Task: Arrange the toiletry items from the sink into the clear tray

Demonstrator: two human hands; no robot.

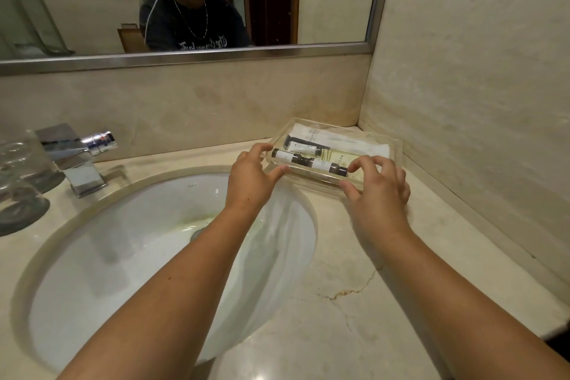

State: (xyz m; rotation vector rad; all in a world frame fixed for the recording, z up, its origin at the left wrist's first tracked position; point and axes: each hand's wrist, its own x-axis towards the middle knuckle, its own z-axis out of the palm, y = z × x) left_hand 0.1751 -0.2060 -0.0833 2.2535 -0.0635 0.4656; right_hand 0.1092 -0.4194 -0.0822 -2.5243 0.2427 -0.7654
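Note:
The clear tray [391, 145] stands on the counter in the back right corner. Inside lie small white bottles with dark caps [287, 156], a white tube [303, 147], a dark razor and flat white and cream packets [348, 140]. My left hand [253, 176] rests at the tray's near left corner, thumb against its front wall and fingers over the left rim. My right hand [379, 185] is at the near right side, thumb on the front rim and fingertips touching the dark cap of a bottle [331, 167]. The white sink basin [129, 244] holds no items.
A chrome faucet [77, 157] stands behind the basin on the left. Upturned drinking glasses [18, 176] sit at the far left. A mirror hangs above the backsplash and a tiled wall runs along the right. Beige marble counter [354, 302] spreads in front of the tray.

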